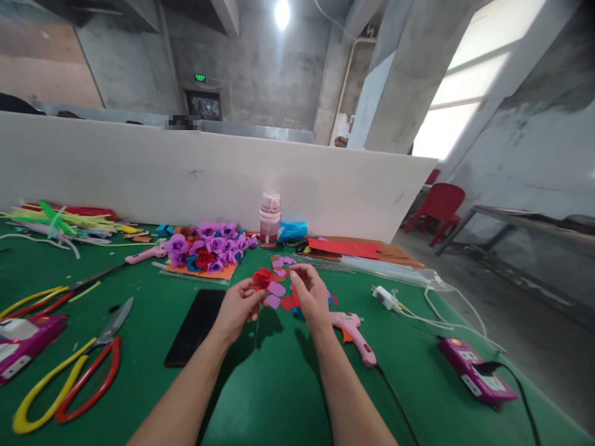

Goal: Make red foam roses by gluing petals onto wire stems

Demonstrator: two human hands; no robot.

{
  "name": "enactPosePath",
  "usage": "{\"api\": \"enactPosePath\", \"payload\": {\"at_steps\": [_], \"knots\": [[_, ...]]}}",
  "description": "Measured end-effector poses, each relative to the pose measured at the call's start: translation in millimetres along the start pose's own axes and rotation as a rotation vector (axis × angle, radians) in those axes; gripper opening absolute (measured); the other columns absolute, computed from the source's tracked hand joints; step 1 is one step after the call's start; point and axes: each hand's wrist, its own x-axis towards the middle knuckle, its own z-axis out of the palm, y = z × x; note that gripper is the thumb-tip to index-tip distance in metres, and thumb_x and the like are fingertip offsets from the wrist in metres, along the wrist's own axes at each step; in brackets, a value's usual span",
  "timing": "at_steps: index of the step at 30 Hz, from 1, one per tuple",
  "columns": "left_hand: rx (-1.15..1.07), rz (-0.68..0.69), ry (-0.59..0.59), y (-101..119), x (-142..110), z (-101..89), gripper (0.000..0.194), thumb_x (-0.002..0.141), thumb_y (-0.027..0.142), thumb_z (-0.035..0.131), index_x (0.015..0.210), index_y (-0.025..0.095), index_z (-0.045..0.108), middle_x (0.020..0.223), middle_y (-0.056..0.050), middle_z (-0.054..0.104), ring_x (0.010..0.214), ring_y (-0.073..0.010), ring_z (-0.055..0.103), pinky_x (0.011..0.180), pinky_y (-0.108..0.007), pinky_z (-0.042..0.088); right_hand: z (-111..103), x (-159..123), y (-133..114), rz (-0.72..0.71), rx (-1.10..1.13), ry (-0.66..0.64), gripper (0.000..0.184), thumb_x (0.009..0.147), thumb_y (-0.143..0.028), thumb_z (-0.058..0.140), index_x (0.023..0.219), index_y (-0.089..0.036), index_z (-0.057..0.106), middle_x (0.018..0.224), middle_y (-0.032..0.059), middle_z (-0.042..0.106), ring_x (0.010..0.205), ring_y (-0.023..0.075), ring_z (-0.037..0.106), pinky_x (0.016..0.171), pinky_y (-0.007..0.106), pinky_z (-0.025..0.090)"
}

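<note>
Over the middle of a green table (274,402), the left hand (238,308) has a red paper flower (263,277) pinched between thumb and fingertips, with what looks like a thin wire stem poking out below. The right hand (310,294) is just beside it, fingers curled with thumb and index close together. There's some red right by the thumb, but it's pretty small and partly hidden, so honestly can't tell if that's a petal in the grip or one lying behind.

Loose purple petals (276,289) and some red ones sit on the table between the two hands. A pink glue gun (351,331) lies just right of the right forearm, and a black phone (193,328) is flat to the left of the left hand. Farther back there's a pile of mostly purple flowers (216,246) on an orange sheet (227,272), near a pink bottle (269,223) standing upright. Big red-and-yellow-handled scissors (105,339) lie partly open at left.
</note>
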Motion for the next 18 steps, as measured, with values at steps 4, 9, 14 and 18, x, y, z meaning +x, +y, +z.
{"api": "enactPosePath", "payload": {"at_steps": [4,9,14,18], "knots": [[0.004,0.080,0.049,4.3,-0.4,-0.6,0.033,0.072,0.039,0.068,0.093,0.015,0.061,0.064,0.000,0.065,0.035,-0.0043,0.042,0.035,-0.017,0.027,7.4,-1.7,5.2,0.294,0.250,-0.057,0.025,0.075,-0.043,0.061,0.074,-0.018,0.062,0.072,0.0011,0.062,0.065,0.0131,0.056,0.065,0.026,0.046],[0.066,0.209,0.119,10.7,-2.0,2.5,0.023,0.065,0.030,0.073,0.081,0.015,0.065,0.055,0.003,0.060,0.045,-0.0089,0.050,0.047,-0.020,0.040,15.5,-8.5,3.0,0.588,0.559,-0.242,0.030,0.068,-0.045,0.067,0.071,-0.016,0.063,0.061,-0.0006,0.059,0.050,0.0085,0.049,0.052,0.022,0.042],[0.093,0.288,0.211,7.7,0.8,0.7,0.025,0.061,0.032,0.076,0.079,0.016,0.068,0.071,0.000,0.066,0.064,-0.0133,0.057,0.063,-0.023,0.046,15.1,-10.2,-3.0,0.753,0.734,-0.292,0.027,0.065,-0.040,0.071,0.073,-0.016,0.063,0.061,-0.0019,0.060,0.049,0.0079,0.053,0.054,0.022,0.046],[0.091,0.326,0.209,0.2,3.7,-4.4,0.029,0.063,0.036,0.075,0.085,0.017,0.070,0.082,-0.002,0.069,0.077,-0.0161,0.059,0.072,-0.025,0.047,14.1,-12.2,-6.7,0.725,0.747,-0.334,0.029,0.062,-0.037,0.076,0.077,-0.016,0.063,0.063,-0.0031,0.060,0.051,0.0073,0.056,0.057,0.021,0.048]]}}
